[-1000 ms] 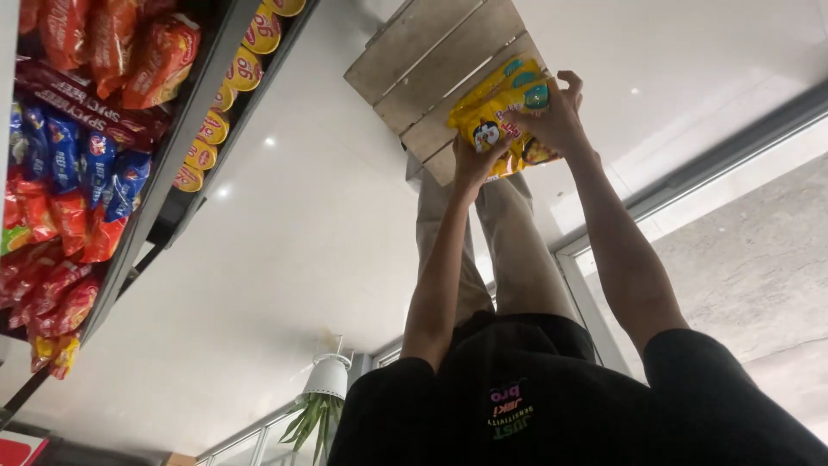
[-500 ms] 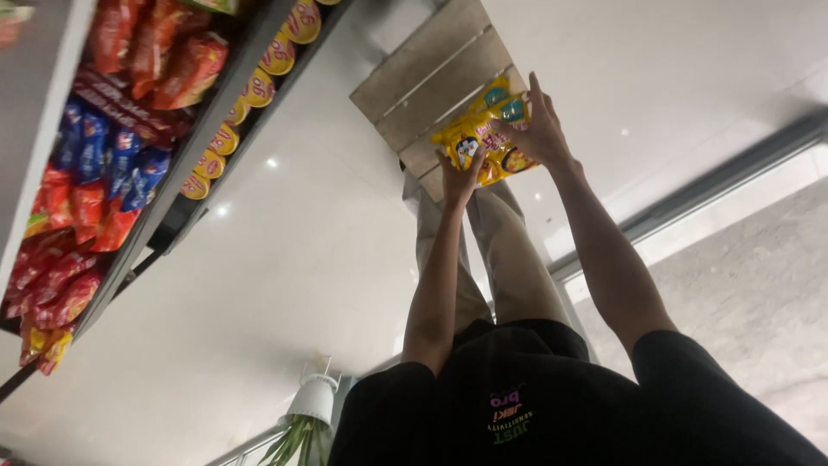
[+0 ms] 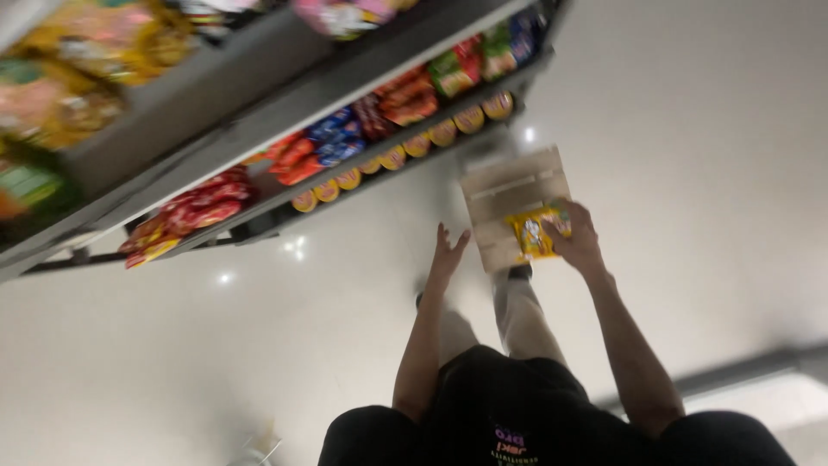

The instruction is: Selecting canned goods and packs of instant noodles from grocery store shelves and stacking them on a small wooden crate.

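The person's left hand [image 3: 448,255] is free, its fingers spread apart, touching nothing. The right hand [image 3: 576,240] is closed around a yellow snack packet [image 3: 533,235], which lies over an open cardboard box [image 3: 509,194] on the pale floor [image 3: 690,129]. Beyond stands a shelf [image 3: 345,86] with many blurred snack bags.

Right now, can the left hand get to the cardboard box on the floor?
Probably yes. The left hand is open and empty just beside the cardboard box, nothing between them; the right hand holds the yellow packet over it.
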